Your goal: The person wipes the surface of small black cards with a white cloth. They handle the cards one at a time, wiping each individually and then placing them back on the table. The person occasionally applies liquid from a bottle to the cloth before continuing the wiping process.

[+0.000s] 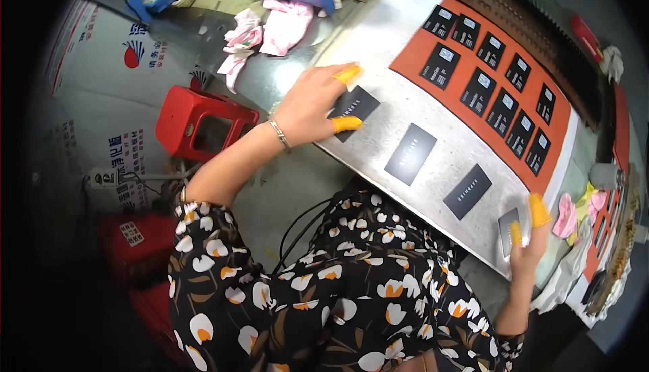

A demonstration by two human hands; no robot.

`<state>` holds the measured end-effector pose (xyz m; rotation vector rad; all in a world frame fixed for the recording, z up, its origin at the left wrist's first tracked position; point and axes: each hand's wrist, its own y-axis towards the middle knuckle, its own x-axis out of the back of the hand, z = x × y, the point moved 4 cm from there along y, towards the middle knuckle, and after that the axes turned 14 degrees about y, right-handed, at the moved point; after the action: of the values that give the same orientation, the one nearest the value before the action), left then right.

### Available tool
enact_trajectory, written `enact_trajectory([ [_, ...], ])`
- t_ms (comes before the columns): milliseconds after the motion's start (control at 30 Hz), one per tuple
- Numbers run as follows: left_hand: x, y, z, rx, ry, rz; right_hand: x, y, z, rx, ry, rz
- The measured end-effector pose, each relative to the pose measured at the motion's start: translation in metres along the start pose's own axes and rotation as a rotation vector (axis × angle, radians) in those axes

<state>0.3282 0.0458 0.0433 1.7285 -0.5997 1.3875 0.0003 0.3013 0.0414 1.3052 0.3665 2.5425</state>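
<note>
"Your left hand [312, 105] and right hand [531, 245] are well apart, one at each end of the near row of cards; are they clamped on anything?"

"Your left thumb and forefinger, in yellow finger covers [346, 124], are spread about the left card [358, 107]; your right thumb lies against the right card [507, 233], the forefinger standing off it. I cannot tell whether you grip either one"

"Why hold them so?"

"Probably so you steer each card by its edges and keep your palms off its face. Between these two, the second card [410, 154] and third card [467, 192] lie slanted and spaced on the silvery plate [439, 163], perhaps so each can be reached singly"

"How much room have you?"

"Gaps of plate separate the cards, and a strip of it parts your row from the orange sheet [414, 54] with its black cards [478, 92] in two rows. Both end cards sit near the plate's front edge, and beyond your right hand lies a pink cloth [566, 216], so sideways room looks tighter there"
</note>
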Motion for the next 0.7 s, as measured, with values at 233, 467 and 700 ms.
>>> enact_trajectory([
  [233, -0.02, -0.053, 0.037, 0.348, 0.084, 0.012, -0.055, 0.002, 0.038, 0.039, 0.139, 0.103],
  [467, -0.022, -0.048, 0.022, 0.508, 0.254, -0.039, -0.069, 0.0, 0.05, 0.035, 0.176, 0.075],
  [700, -0.012, -0.029, 0.013, 0.368, 0.251, -0.093, -0.068, -0.008, 0.053, 0.046, 0.209, -0.039],
])
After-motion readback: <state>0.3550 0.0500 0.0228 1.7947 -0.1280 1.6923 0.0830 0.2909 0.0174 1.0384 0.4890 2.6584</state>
